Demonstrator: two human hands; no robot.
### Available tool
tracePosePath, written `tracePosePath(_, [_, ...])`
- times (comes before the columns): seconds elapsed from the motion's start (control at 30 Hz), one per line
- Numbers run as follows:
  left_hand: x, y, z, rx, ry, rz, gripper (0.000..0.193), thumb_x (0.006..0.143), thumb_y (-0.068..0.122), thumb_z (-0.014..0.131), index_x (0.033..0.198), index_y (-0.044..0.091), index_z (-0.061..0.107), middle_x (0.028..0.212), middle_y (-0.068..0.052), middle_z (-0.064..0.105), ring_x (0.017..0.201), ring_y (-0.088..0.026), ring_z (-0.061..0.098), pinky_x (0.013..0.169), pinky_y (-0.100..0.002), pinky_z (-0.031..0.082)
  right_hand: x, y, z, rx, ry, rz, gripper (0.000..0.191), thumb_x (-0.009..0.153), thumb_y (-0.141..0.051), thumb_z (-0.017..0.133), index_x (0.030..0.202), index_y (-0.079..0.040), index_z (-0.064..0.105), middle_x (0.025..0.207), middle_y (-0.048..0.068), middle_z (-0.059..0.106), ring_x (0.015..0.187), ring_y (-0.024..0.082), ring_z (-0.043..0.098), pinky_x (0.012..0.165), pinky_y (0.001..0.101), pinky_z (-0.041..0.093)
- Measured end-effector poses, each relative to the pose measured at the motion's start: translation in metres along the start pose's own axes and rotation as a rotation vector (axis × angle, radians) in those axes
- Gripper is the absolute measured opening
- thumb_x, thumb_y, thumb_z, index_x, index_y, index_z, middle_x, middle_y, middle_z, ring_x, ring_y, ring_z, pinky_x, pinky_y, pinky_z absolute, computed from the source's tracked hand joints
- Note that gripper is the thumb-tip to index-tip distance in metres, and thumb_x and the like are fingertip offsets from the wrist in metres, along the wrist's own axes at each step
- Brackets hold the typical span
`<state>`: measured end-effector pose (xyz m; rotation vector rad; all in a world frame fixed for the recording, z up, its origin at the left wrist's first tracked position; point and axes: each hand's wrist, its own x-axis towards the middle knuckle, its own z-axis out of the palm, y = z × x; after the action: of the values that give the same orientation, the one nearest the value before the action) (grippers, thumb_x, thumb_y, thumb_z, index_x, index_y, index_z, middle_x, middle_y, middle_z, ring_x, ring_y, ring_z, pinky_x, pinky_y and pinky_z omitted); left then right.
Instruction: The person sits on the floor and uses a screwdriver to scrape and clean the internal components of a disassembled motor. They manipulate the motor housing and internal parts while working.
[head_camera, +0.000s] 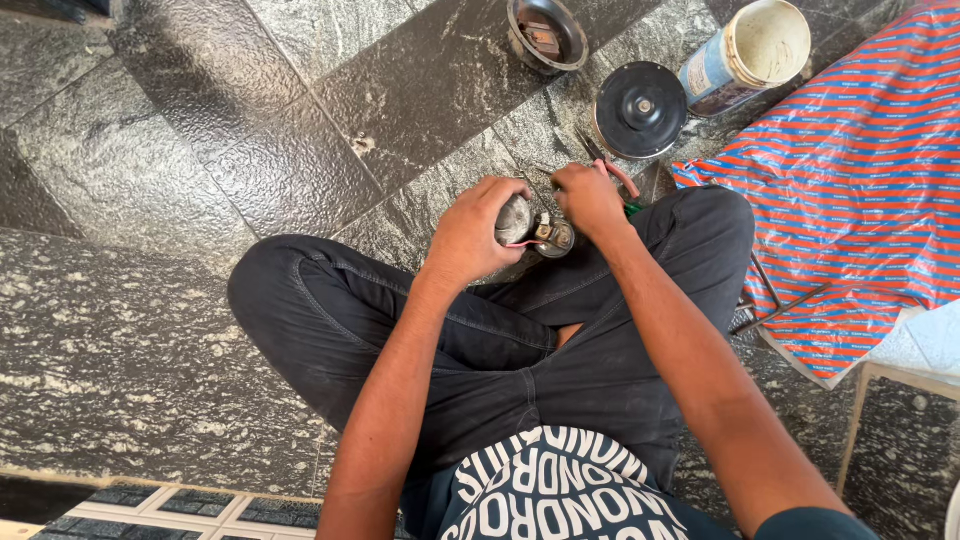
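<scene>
I sit cross-legged on a grey stone floor. My left hand (472, 232) is wrapped around a small grey metal motor part (516, 217) with a brass-coloured end piece (553, 236) and a thin red wire. My right hand (588, 196) grips pliers (612, 168) with red handles, the jaws close to the part's end. Both hands work above my shins, just in front of my knees. The plier jaws are mostly hidden behind my fingers.
A black round disc with a metal hub (640, 108) lies ahead. A white paint-stained bucket (748, 55) lies tipped beside it. A metal bowl with small parts (546, 33) sits farther off. A red-and-blue striped plastic sheet (860, 170) covers the floor at right.
</scene>
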<state>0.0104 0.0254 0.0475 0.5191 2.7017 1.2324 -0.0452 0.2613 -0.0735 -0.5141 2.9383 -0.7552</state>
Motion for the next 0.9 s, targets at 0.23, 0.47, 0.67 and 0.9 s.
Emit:
tracePosePath(0.23, [-0.001, -0.002, -0.007, -0.03, 0.053, -0.001, 0.071, 0.058, 0.016, 0.093, 0.119, 0.017, 0.057, 0.119, -0.007, 0.065, 0.108, -0.034, 0.066, 0.089, -0.044, 0.054, -0.055, -0.077, -0.086, 0.714, 0.326, 0.228, 0.024, 0.093, -0.005, 0.077, 0.116, -0.003, 0.072, 0.104, 0.009, 0.075, 0.091, 0.014, 0.072, 0.081, 0.0291, 0.058])
tracePosePath(0.47, [0.001, -0.001, -0.005, -0.072, 0.069, 0.039, 0.067, 0.064, 0.021, 0.097, 0.117, 0.017, 0.056, 0.119, -0.005, 0.065, 0.11, -0.033, 0.066, 0.088, -0.043, 0.055, -0.078, -0.154, -0.106, 0.174, 0.368, -0.072, 0.024, 0.086, -0.006, 0.08, 0.108, -0.004, 0.073, 0.111, 0.011, 0.068, 0.106, 0.029, 0.067, 0.092, 0.0385, 0.055])
tracePosePath(0.67, [-0.001, 0.004, -0.004, -0.031, 0.065, 0.019, 0.072, 0.058, 0.016, 0.094, 0.12, 0.018, 0.057, 0.116, -0.005, 0.065, 0.106, -0.033, 0.066, 0.084, -0.044, 0.055, -0.071, -0.155, -0.097, 0.124, 0.356, -0.016, 0.023, 0.084, -0.008, 0.079, 0.106, -0.004, 0.073, 0.108, 0.011, 0.064, 0.105, 0.031, 0.062, 0.093, 0.042, 0.051])
tracePosePath(0.9, [0.004, 0.004, 0.0, -0.018, -0.005, -0.032, 0.071, 0.059, 0.017, 0.094, 0.118, 0.02, 0.057, 0.115, -0.002, 0.065, 0.104, -0.029, 0.067, 0.085, -0.042, 0.056, -0.078, -0.144, -0.092, 0.211, 0.37, 0.004, 0.024, 0.088, -0.005, 0.078, 0.111, -0.004, 0.074, 0.11, 0.01, 0.064, 0.11, 0.03, 0.061, 0.095, 0.0415, 0.05])
